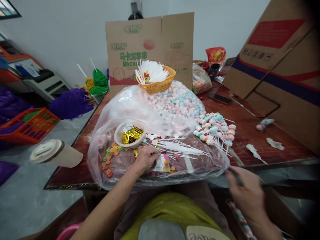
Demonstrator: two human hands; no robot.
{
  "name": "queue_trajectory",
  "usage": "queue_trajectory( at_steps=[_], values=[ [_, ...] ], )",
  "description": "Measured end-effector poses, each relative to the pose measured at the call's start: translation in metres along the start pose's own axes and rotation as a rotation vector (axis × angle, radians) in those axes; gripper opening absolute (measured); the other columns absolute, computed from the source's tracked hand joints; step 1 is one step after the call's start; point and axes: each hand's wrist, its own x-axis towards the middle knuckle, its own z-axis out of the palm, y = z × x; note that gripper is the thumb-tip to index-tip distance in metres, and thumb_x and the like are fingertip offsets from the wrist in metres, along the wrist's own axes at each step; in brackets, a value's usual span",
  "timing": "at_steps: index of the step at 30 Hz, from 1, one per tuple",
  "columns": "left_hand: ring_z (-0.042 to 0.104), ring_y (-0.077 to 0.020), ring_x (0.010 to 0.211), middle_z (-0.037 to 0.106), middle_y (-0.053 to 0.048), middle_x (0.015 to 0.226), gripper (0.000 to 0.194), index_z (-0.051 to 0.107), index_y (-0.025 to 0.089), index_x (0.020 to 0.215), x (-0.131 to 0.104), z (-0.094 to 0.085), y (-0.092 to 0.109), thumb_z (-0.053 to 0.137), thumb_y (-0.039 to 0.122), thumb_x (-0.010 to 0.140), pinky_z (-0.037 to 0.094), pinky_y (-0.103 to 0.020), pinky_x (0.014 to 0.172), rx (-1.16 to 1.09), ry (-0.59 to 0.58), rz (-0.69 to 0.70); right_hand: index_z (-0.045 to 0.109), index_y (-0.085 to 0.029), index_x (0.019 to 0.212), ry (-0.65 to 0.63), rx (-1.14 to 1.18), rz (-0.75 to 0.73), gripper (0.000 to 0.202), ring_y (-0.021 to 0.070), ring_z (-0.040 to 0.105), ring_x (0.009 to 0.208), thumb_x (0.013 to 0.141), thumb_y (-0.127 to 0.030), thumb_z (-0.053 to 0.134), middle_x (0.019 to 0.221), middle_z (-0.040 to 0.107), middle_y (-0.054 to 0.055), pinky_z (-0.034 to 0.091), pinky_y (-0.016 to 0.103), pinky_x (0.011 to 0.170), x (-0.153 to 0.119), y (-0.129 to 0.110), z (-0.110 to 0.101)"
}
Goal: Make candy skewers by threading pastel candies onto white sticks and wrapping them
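- Reaching over the clear plastic bag [122, 108] on the counter [245, 133], the left hand [146, 156] had its fingers bent inward, just beside a small printed packet [165, 163]; whether it gripped anything could not be told.
- The right hand [246, 186] was blurred near the bag's right front corner, fingers curled; whether it held something was unclear.
- White sticks [182, 148] lay loose on the bag, beyond the packet.
- A pale bowl [135, 144] of gold twist ties [132, 135] stood beyond the left hand.
- Small green, orange and red rings [109, 171] lay around the bowl's near left side.
- Marshmallow skewers [213, 126] were piled at the bag's right.
- Loose pastel marshmallows [180, 103] were heaped behind, near a yellow basket [157, 88].
- 2 crumpled white scraps [275, 144] lay farther right.
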Motion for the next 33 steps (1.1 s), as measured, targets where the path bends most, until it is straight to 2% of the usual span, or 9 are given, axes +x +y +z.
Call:
queue_trajectory(
  at_steps=[1, 4, 6, 9, 14, 18, 21, 27, 33],
  values=[
    [0.059, -0.0140, 0.076, 0.067, -0.001, 0.074, 0.015, 0.062, 0.017, 0.067, -0.001, -0.005, 0.002, 0.056, 0.024, 0.080, 0.041, -0.027, 0.076, -0.039, 0.027, 0.032, 0.060, -0.019, 0.091, 0.026, 0.117, -0.066, 0.012, 0.0238, 0.058, 0.079, 0.080, -0.023, 0.056, 0.082, 0.062, 0.011, 0.045, 0.040, 0.075, 0.017, -0.015, 0.024],
    [0.057, -0.0137, 0.076, 0.064, -0.002, 0.075, 0.017, 0.059, 0.017, 0.070, -0.007, -0.024, 0.016, 0.051, 0.024, 0.083, 0.042, -0.026, 0.075, -0.208, 0.108, 0.180, 0.058, -0.018, 0.105, -0.155, 0.433, -0.128, 0.029, 0.0249, 0.053, 0.097, 0.078, -0.029, 0.058, 0.102, 0.060, 0.013, 0.041, 0.041, 0.084, 0.061, -0.072, 0.078],
    [0.055, -0.0136, 0.072, 0.061, -0.002, 0.071, 0.018, 0.057, 0.017, 0.072, -0.011, -0.033, 0.026, 0.048, 0.026, 0.084, 0.042, -0.026, 0.070, -0.303, 0.115, 0.224, 0.062, -0.018, 0.093, -0.396, 0.643, -0.124, 0.019, 0.0204, 0.055, 0.083, 0.078, -0.026, 0.056, 0.086, 0.062, 0.008, 0.043, 0.034, 0.074, 0.077, -0.103, 0.094],
    [0.053, -0.0124, 0.066, 0.059, 0.000, 0.071, 0.014, 0.056, 0.017, 0.082, -0.015, -0.031, 0.035, 0.047, 0.028, 0.084, 0.042, -0.023, 0.062, -0.399, 0.085, 0.095, 0.061, -0.017, 0.073, -0.464, 0.741, 0.010, 0.015, 0.0151, 0.052, 0.067, 0.081, -0.021, 0.048, 0.067, 0.058, 0.003, 0.041, 0.027, 0.062, 0.080, -0.120, 0.101],
    [0.051, -0.0114, 0.055, 0.056, 0.002, 0.059, 0.017, 0.055, 0.016, 0.065, -0.010, -0.002, 0.036, 0.058, 0.031, 0.073, 0.040, -0.021, 0.051, -0.589, 0.067, -0.095, 0.053, -0.020, 0.073, -0.448, 0.756, 0.172, 0.009, 0.0126, 0.049, 0.062, 0.080, -0.023, 0.048, 0.066, 0.053, -0.002, 0.039, 0.023, 0.058, 0.067, -0.103, 0.095],
    [0.052, -0.0118, 0.056, 0.058, 0.001, 0.058, 0.021, 0.058, 0.016, 0.063, -0.004, 0.009, 0.040, 0.054, 0.031, 0.077, 0.041, -0.021, 0.054, -0.609, -0.040, 0.010, 0.050, -0.022, 0.074, -0.494, 0.729, 0.131, 0.005, 0.0120, 0.049, 0.065, 0.079, -0.021, 0.050, 0.069, 0.053, -0.003, 0.040, 0.022, 0.059, 0.065, -0.086, 0.085],
    [0.054, -0.0127, 0.060, 0.061, -0.001, 0.063, 0.026, 0.062, 0.016, 0.070, -0.003, 0.011, 0.045, 0.048, 0.034, 0.082, 0.043, -0.022, 0.058, -0.563, -0.089, 0.084, 0.044, -0.020, 0.065, -0.492, 0.649, 0.135, 0.019, 0.0106, 0.045, 0.059, 0.083, -0.026, 0.047, 0.061, 0.047, -0.003, 0.037, 0.021, 0.054, 0.064, -0.078, 0.084],
    [0.052, -0.0125, 0.055, 0.058, 0.001, 0.058, 0.025, 0.058, 0.017, 0.065, -0.004, 0.016, 0.044, 0.053, 0.035, 0.081, 0.042, -0.022, 0.054, -0.415, 0.097, 0.082, 0.044, -0.017, 0.053, -0.486, 0.357, 0.128, 0.045, 0.0079, 0.042, 0.050, 0.090, -0.041, 0.037, 0.050, 0.045, -0.004, 0.033, 0.018, 0.047, 0.078, -0.058, 0.091],
    [0.056, -0.0132, 0.061, 0.060, -0.001, 0.064, 0.028, 0.060, 0.017, 0.071, -0.014, -0.006, 0.032, 0.041, 0.029, 0.088, 0.045, -0.023, 0.057, -0.402, 0.232, 0.170, 0.061, -0.012, 0.066, -0.328, -0.179, 0.255, 0.029, 0.0235, 0.053, 0.083, 0.085, -0.025, 0.044, 0.081, 0.060, 0.015, 0.039, 0.032, 0.065, 0.132, 0.022, 0.071]
  ],
)
